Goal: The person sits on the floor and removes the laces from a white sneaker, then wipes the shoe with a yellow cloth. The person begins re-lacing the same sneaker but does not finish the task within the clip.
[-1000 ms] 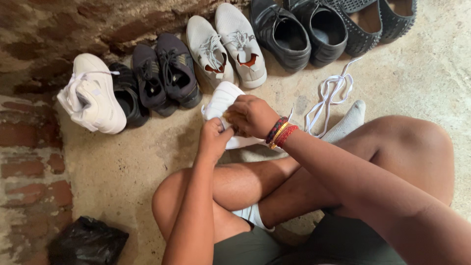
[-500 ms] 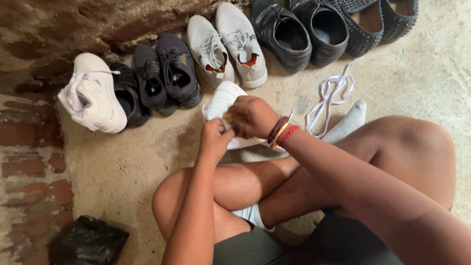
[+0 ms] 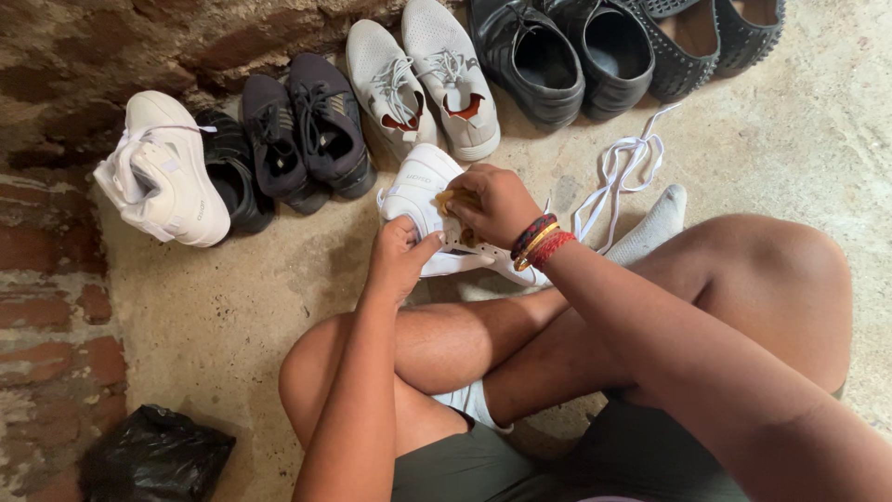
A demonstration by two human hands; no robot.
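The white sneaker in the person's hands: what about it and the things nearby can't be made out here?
Head view only:
- White sneaker: its middle is hidden by the right hand and left hand.
- A small yellowish thing under the right hand's fingers: too covered to identify.
- Studded black shoes: cut off by the top edge.
- Black bag: contents hidden.

Both hands meeting in front of the crossed legs of a seated person.
The left hand [image 3: 398,260] curls with its thumb extended toward the right hand [image 3: 492,203], which is bent at its braceleted wrist [image 3: 537,244], fingers closed, knuckles up.
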